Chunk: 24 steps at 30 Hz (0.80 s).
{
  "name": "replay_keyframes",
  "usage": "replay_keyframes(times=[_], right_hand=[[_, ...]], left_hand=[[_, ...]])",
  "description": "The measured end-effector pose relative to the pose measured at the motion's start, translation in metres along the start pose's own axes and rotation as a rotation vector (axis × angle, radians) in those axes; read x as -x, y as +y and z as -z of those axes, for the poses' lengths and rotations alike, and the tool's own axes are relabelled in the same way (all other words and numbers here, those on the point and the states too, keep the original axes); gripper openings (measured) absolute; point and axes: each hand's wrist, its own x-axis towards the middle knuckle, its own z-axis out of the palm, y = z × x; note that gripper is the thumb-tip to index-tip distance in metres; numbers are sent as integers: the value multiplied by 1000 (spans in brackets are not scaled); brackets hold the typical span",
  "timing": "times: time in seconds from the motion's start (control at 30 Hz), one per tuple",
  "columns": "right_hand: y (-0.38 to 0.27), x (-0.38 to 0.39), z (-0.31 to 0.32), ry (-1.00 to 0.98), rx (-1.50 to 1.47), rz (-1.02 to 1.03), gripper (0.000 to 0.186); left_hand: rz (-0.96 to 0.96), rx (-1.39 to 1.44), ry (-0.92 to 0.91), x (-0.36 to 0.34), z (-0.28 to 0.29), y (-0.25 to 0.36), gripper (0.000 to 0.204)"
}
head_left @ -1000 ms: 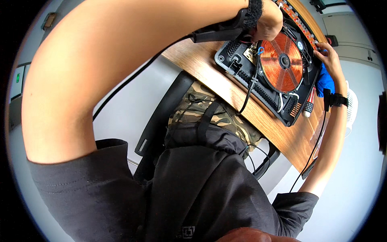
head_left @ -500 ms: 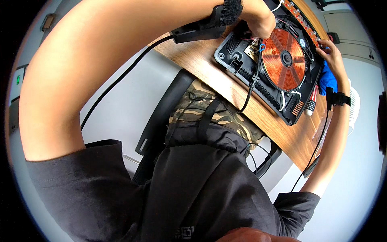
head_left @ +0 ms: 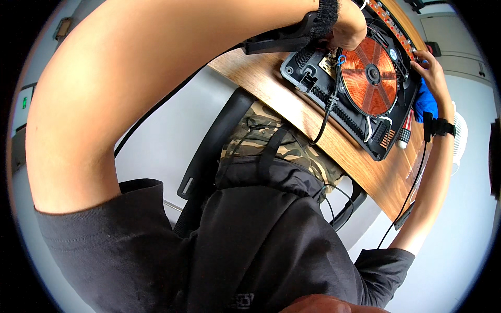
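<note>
An opened induction cooker (head_left: 308, 85) with a black housing lies on the wooden table, showing a round copper coil (head_left: 369, 86), black cables and part of a circuit board (head_left: 327, 64). My left hand (head_left: 348, 28) is curled over the board area just above the coil, its fingertips down inside the housing and what they hold hidden. My right hand (head_left: 433, 73) reaches to the housing's far right edge, fingertips apart at the end of a long orange circuit strip (head_left: 399, 32).
A blue cloth (head_left: 425, 104), a red-handled tool (head_left: 403, 137) and a white slatted object (head_left: 460, 138) are to the right. The wooden table (head_left: 365, 177) has its near edge above my lap. A black chair (head_left: 214, 130) frames my legs, and cables hang down.
My left hand moved slightly left, then back right over the housing. The cooker and my right hand sit marginally higher and farther right in the picture than a second ago.
</note>
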Motion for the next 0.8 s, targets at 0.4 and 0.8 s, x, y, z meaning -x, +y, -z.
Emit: replay_keyframes(times=[0.4, 0.8], right_hand=[[1, 12, 2, 36, 45, 19, 38], [-13, 11, -5, 110, 21, 39, 37]], left_hand=[[318, 359, 500, 49, -17, 26, 31], [-111, 707, 1233, 96, -104, -47, 24]])
